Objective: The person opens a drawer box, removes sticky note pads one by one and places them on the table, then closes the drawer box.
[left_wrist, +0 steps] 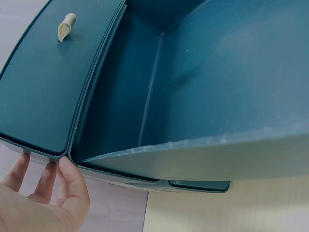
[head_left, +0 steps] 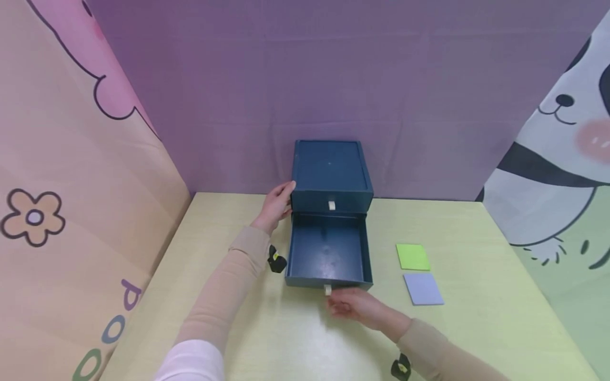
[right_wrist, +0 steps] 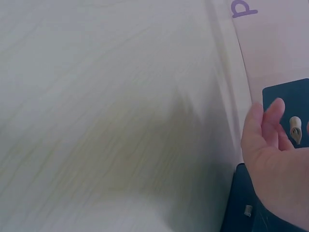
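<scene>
A dark blue drawer cabinet (head_left: pixel 331 165) stands at the back of the table. Its lower drawer (head_left: pixel 326 248) is pulled out toward me, and nothing lies inside. Above it, the upper drawer front (left_wrist: pixel 38 82) is closed, with a pale loop tab (left_wrist: pixel 66 26). My left hand (head_left: pixel 277 205) rests its fingertips against the cabinet's left side, near the front corner. Close to the pulled-out drawer's pale tab (head_left: pixel 328 290) is my right hand (head_left: pixel 355 307), slightly blurred. In the right wrist view its fingers (right_wrist: pixel 253 125) look loosely bent, holding nothing.
A green square pad (head_left: pixel 413 257) and a lavender square pad (head_left: pixel 423 289) lie right of the drawer on the pale table (head_left: pixel 238 222). A purple cloth (head_left: pixel 333 79) hangs behind the cabinet. Patterned cloths (head_left: pixel 71 159) border the sides.
</scene>
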The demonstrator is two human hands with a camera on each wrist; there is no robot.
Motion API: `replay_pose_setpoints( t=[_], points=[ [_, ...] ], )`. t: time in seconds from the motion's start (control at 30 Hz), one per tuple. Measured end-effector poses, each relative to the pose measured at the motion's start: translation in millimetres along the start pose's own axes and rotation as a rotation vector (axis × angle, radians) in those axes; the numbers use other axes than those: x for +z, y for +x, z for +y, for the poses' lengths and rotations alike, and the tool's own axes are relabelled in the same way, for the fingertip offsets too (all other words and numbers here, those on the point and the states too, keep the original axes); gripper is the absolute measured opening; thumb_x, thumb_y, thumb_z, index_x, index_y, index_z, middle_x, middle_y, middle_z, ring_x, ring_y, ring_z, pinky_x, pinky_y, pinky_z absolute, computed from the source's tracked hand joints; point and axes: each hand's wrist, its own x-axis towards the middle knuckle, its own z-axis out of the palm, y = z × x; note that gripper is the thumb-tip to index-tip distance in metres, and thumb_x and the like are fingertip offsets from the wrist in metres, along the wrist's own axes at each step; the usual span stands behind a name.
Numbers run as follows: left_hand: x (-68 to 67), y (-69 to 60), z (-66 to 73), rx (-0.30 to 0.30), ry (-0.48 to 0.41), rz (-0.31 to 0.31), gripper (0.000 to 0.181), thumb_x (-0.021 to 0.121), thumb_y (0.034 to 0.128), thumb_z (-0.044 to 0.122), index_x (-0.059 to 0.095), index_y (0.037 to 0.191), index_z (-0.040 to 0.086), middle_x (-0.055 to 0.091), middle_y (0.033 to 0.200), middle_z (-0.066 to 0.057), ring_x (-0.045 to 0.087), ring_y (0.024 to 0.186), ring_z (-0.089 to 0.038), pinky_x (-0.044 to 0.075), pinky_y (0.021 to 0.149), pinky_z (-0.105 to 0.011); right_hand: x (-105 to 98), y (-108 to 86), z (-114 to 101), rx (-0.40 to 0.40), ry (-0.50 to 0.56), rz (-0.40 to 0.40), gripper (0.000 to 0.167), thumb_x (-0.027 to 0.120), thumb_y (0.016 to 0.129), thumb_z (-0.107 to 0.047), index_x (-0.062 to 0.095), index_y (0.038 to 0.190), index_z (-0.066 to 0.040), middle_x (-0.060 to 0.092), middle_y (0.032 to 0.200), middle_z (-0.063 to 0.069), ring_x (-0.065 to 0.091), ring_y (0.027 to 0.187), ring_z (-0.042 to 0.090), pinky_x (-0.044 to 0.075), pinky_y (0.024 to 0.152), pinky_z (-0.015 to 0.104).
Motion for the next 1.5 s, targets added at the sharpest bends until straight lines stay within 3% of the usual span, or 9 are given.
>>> replay_pose_setpoints(
  t=[0.27,0.7,1.1,1.5],
  points=[
    [0.0,0.2,0.3,0.000,0.002,-0.001,0.053,0.052,0.0950,0.046,0.046,0.141,0.020,0.040,0.147,-0.002,0.044,0.128,-0.028,0.043,0.101,-0.042,5,-0.1,0,-0.015,0.090,0.064,0.034,0.049,0.096,-0.010,0.054,0.116,0.017,0.067,0.088,-0.005,0.063,0.081,0.006,0.053,0.085,0.026],
    [0.4,-5.1,3.4,-0.010,0.002,0.000,0.053,0.052,0.0955,0.044,0.045,0.142,0.019,0.040,0.147,-0.003,0.044,0.128,-0.028,0.042,0.101,-0.042,11,-0.5,5,-0.008,0.104,0.123,0.033,0.051,0.096,-0.012,0.057,0.115,0.015,0.067,0.086,-0.007,0.063,0.082,0.006,0.053,0.083,0.024],
    [-1.0,-0.6,-1.4,-0.010,-0.011,0.016,0.052,0.052,0.0950,0.045,0.046,0.141,0.021,0.040,0.147,-0.002,0.044,0.127,-0.028,0.042,0.101,-0.042,11,0.4,7,-0.008,0.127,0.147,0.030,0.051,0.096,-0.010,0.058,0.112,0.014,0.067,0.085,-0.006,0.063,0.081,0.005,0.053,0.081,0.023],
    [0.3,-2.6,0.8,-0.010,-0.012,0.017,0.053,0.052,0.0951,0.044,0.046,0.141,0.020,0.041,0.147,-0.002,0.044,0.128,-0.028,0.043,0.101,-0.042,15,0.7,7,-0.059,0.128,0.178,0.030,0.051,0.095,-0.008,0.057,0.112,0.016,0.067,0.085,-0.007,0.063,0.083,0.005,0.053,0.081,0.020]
  ],
)
